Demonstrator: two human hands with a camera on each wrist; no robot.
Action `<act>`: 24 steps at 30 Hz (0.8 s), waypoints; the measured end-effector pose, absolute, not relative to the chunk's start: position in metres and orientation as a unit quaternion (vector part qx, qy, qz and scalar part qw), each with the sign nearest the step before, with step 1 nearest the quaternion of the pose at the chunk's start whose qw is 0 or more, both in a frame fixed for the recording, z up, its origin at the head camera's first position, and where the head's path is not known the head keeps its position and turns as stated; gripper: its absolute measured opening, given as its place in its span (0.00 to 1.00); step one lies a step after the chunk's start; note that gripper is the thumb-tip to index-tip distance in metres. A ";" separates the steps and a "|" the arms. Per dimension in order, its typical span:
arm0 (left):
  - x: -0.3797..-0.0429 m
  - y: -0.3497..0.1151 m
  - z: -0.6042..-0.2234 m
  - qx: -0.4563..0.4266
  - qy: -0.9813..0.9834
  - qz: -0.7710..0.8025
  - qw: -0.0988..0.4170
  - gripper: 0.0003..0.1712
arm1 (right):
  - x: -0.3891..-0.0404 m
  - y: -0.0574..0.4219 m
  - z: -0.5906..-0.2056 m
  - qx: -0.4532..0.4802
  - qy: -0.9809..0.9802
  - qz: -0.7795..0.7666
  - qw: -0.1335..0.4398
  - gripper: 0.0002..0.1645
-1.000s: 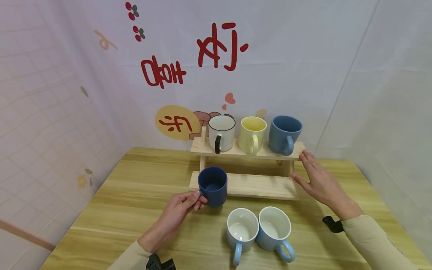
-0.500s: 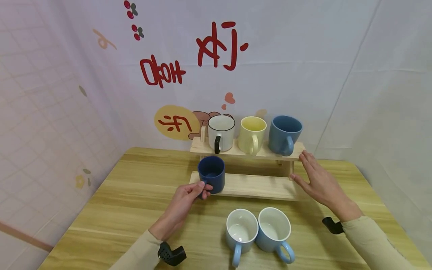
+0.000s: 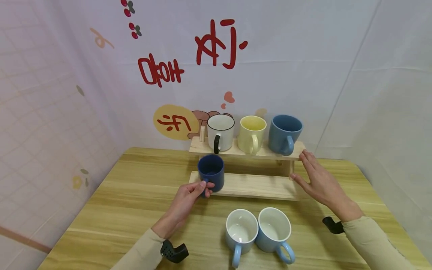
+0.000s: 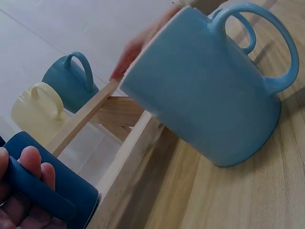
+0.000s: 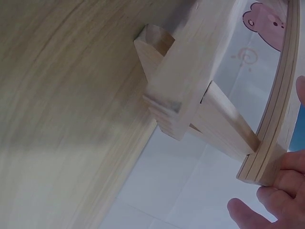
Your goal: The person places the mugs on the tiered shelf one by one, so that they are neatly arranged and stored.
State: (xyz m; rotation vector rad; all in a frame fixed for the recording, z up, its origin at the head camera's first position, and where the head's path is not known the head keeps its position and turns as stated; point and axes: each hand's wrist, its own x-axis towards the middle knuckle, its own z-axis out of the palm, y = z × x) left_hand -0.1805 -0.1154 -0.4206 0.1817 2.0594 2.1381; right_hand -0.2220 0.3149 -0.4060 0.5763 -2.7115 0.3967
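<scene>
My left hand (image 3: 189, 198) grips the handle of a dark blue mug (image 3: 212, 173), its fingers hooked through the loop in the left wrist view. The mug is upright at the left end of the lower tier of a two-tier wooden rack (image 3: 260, 186). On the upper tier stand a white mug (image 3: 221, 132) with black rim and handle, a yellow mug (image 3: 251, 134) and a medium blue mug (image 3: 285, 134), handles toward me. With fingers extended, my right hand (image 3: 324, 185) touches the right end of the upper tier (image 5: 269, 164).
Two light blue mugs with white insides, a left one (image 3: 241, 234) and a right one (image 3: 274, 229), stand side by side on the wooden table (image 3: 135, 195) before the rack. A white printed cloth (image 3: 287, 56) hangs behind it.
My left hand has carried the dark blue mug forward, from in front of the rack to over the left end of its lower tier. The right hand has stayed at the rack's end.
</scene>
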 end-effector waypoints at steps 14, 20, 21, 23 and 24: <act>-0.188 -0.117 -0.420 0.086 0.703 0.699 0.103 0.25 | -0.222 0.315 -0.404 0.204 -0.952 0.146 0.177 0.52; -0.193 -0.125 -0.422 0.101 0.719 0.678 0.113 0.25 | -0.221 0.315 -0.403 0.201 -0.953 0.146 0.171 0.52; -0.194 -0.126 -0.423 0.100 0.726 0.672 0.110 0.24 | -0.221 0.315 -0.403 0.200 -0.954 0.147 0.170 0.52; -0.194 -0.127 -0.423 0.091 0.735 0.664 0.100 0.22 | -0.220 0.314 -0.403 0.201 -0.954 0.149 0.167 0.52; -0.193 -0.128 -0.424 0.089 0.741 0.660 0.089 0.21 | -0.220 0.314 -0.403 0.201 -0.954 0.148 0.167 0.52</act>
